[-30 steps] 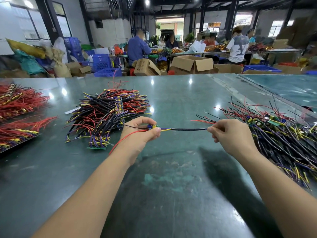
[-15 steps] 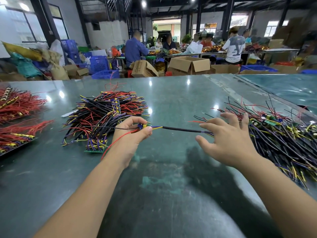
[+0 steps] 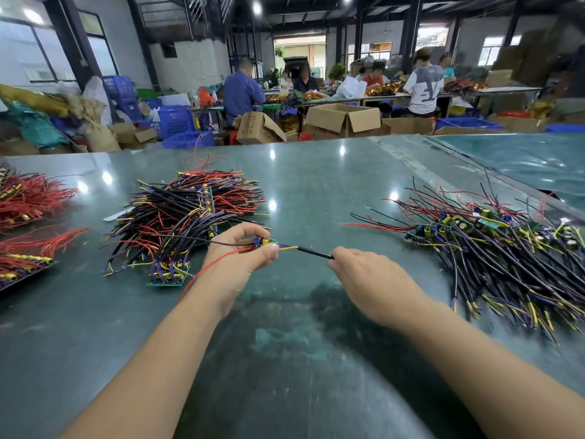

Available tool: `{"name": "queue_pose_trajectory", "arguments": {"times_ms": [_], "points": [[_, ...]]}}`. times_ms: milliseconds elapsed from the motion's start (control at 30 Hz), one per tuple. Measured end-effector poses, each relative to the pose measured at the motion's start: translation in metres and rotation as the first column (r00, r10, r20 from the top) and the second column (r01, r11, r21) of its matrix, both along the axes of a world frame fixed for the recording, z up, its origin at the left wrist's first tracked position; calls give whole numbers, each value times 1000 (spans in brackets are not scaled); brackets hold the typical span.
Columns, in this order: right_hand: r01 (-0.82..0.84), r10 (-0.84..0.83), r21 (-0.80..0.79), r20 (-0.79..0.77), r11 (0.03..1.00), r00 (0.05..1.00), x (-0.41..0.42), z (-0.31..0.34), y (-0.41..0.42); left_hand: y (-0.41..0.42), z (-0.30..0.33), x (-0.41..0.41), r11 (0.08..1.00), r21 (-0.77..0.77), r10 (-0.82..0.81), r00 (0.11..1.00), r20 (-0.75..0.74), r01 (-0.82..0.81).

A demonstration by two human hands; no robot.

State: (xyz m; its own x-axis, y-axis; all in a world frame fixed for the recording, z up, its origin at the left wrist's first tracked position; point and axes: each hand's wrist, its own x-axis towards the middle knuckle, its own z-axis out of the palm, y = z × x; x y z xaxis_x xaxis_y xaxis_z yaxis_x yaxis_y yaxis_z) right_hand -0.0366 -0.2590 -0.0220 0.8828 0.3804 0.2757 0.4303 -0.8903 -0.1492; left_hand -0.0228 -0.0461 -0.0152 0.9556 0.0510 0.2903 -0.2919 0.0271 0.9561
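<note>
Sleeve [image 3: 315, 252], black, is held level just above the bench [image 3: 316, 185], stretched between both grips. The board [image 3: 264, 241] end, with yellow and blue leads, is pinched by the left grip [image 3: 243, 251], thumb and fingers curled round it. A red lead [image 3: 215, 264] is trailed back past the left wrist. The sleeve's free end is pinched by the right grip [image 3: 370, 280], thumb and forefinger pressed together on it. Change: half a second ago the right fingers were spread and off the sleeve. Now it is re-taken, closer to the board than a second ago. Judged: the sleeve is being worked along the leads in repeated strokes, and the next stroke is set up. Neat pile [image 3: 186, 213] is seen far-left of the grips, loose pile [image 3: 506, 255] to the right, neither touched.
</note>
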Motion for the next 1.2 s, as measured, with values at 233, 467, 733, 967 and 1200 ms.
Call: {"name": "queue_pose_trajectory", "arguments": {"times_ms": [233,467,733,967,1200], "points": [[-95,98,32,-116,995,988,0,3,1,5,2,1,1000,-12,-12,1000,-18,12],[-124,141,180,-86,976,986,-1,3,-1,-1,6,0,975,-211,-91,993,-78,73],[274,-412,485,203,831,888,12,23,-45,-2,12,-8,919,-243,-365,903,-225,311],[878,-930,320,32,358,367,23,30,-144,1,12,-10,935,-224,-324,917,-234,274],[936,-942,302,-221,181,253,26,22,-164,4,12,-8,927,-261,-328,919,-217,269]]}}
